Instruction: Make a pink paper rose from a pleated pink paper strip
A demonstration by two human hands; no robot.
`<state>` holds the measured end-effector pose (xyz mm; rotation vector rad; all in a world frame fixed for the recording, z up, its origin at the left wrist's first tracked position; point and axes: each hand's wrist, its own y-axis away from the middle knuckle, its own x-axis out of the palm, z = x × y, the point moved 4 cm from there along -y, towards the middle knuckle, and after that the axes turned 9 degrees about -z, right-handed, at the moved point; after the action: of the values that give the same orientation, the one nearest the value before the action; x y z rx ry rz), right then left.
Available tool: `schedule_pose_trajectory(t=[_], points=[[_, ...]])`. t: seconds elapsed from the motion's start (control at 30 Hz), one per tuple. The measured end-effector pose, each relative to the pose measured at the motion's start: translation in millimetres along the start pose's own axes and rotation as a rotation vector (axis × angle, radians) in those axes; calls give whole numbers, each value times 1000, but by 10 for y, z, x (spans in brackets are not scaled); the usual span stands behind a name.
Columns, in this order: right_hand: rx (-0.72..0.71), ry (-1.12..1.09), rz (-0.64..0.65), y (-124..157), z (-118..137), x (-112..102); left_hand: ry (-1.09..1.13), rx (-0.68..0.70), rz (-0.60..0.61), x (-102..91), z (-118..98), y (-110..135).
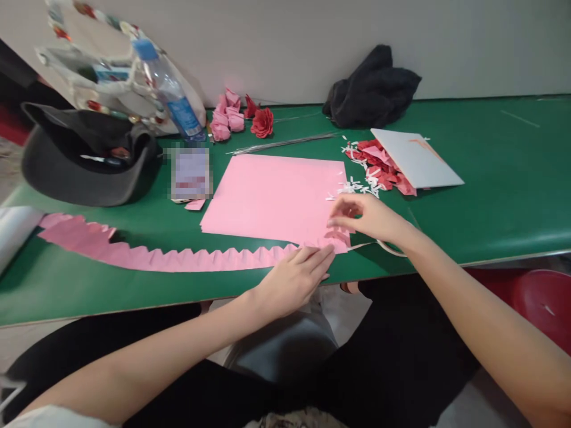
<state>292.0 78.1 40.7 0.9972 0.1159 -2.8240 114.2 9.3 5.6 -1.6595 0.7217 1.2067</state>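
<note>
Left hand (294, 279) presses flat on pink pleated strip (178, 258); right hand (366, 217) seemingly pinches its end.

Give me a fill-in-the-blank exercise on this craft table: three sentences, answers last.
The left hand presses flat on a pleated paper strip coloured ____.
The table has a top that is ____.
By the wall, the dark cloth lies to the ____ of the paper roses.
Missing words: pink; green; right.
</note>
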Motion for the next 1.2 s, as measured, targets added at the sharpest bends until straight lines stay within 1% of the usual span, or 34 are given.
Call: schedule_pose_trajectory(t=[0.03, 0.07, 0.1, 0.13, 0.2, 0.27, 0.33, 0.37, 0.43, 0.53, 0.67, 0.73, 0.83, 0.93, 1.07, 1.13, 1.2], points=[[-48, 4, -37, -93, 126, 37, -6, 1, -1, -2, 0, 5], [-106, 22, -34, -205, 275, 121, -13, 5, -6, -6, 0, 10], [-171, 22, 9, -334, 441, 253, -18, 15, -9, -9, -1, 14], [-252, 24, 64, -479, 622, 418, -21, 26, -12, -11, -2, 20], [-445, 99, 171, -791, 980, 804, -18, 48, -20, -13, -3, 35], [-626, 234, 238, -1100, 1266, 1187, -8, 55, -29, -11, 0, 57], [-771, 410, 299, -1349, 1433, 1503, 0, 54, -42, -10, 2, 80], [-840, 481, 325, -1436, 1475, 1618, 1, 52, -51, -11, 1, 90], [-920, 556, 346, -1542, 1484, 1747, 3, 44, -66, -15, -1, 102], [-911, 482, 324, -1568, 1392, 1752, 17, 29, -87, -28, -6, 94], [-793, 210, 346, -1499, 1245, 1688, 41, 7, -87, -45, -2, 62], [-745, 135, 349, -1468, 1206, 1680, 57, -8, -87, -53, 6, 51], [-693, 112, 326, -1433, 1197, 1683, 66, -15, -76, -54, 16, 49], [-599, 87, 303, -1409, 1198, 1697, 51, -15, -64, -41, 23, 57], [-495, 8, 269, -1374, 1194, 1686, 44, -10, -101, -31, 28, 61], [-493, -77, 276, -1319, 1216, 1607, 54, -9, -106, -19, 32, 59], [-487, -182, 266, -1208, 1241, 1417, 70, 0, -96, -9, 32, 55]])
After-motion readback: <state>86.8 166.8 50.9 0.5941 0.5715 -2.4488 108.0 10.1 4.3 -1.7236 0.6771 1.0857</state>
